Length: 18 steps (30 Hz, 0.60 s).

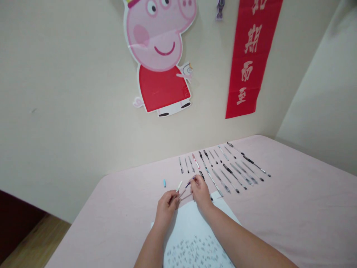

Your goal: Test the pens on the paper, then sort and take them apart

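Head | left hand [168, 204] pinches white stick [179, 185] | right hand [200, 189] pinches dark stick [187, 184] | rod [186, 197] between hands

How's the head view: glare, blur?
Head view: diffuse light, no harsh glare on the pink table; head view: writing on the paper too soft to read; head view: white piece at the left hand lacks fine detail.

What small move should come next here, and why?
Perhaps the right hand should lay its slim dark pen-like piece on the pink cloth: slender pens already lie there in rows, and the left hand is occupied with a slim white pen-like piece.
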Each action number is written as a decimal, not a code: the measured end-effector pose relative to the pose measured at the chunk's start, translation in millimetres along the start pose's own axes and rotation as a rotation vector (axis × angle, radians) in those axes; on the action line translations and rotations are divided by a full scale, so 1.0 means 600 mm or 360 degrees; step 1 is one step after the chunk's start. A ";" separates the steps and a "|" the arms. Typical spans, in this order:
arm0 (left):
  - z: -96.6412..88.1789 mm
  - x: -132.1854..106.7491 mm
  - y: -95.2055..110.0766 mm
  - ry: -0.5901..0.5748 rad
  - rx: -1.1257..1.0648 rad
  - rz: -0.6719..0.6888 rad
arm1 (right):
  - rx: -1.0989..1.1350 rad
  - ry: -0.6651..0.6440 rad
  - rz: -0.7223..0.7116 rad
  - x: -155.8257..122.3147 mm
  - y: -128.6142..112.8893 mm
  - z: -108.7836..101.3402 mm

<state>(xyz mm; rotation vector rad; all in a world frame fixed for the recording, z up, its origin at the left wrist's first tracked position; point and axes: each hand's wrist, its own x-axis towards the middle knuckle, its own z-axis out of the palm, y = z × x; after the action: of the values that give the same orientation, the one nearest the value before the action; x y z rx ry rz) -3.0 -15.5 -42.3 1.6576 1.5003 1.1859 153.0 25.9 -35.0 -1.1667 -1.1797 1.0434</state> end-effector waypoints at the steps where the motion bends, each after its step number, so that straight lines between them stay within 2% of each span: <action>1: -0.002 0.001 0.000 0.0014 0.0031 0.0022 | 0.0059 0.0029 -0.0019 0.000 -0.001 0.000; 5: -0.002 0.002 -0.005 0.0039 0.0041 0.0004 | 0.0272 0.0153 -0.0101 -0.001 -0.004 0.001; 9: -0.002 0.001 -0.008 0.0105 0.0004 -0.0022 | 0.0467 0.0203 -0.0026 0.002 -0.009 0.002; 18: -0.012 0.001 0.009 0.0211 0.0146 -0.0009 | 0.0647 0.0281 -0.0072 0.010 -0.012 -0.005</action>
<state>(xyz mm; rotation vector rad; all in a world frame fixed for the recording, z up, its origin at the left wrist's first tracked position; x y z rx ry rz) -7.2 -17.0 -34.4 1.6609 1.6618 1.2627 156.3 30.4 -27.0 -0.8861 -0.8046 1.0624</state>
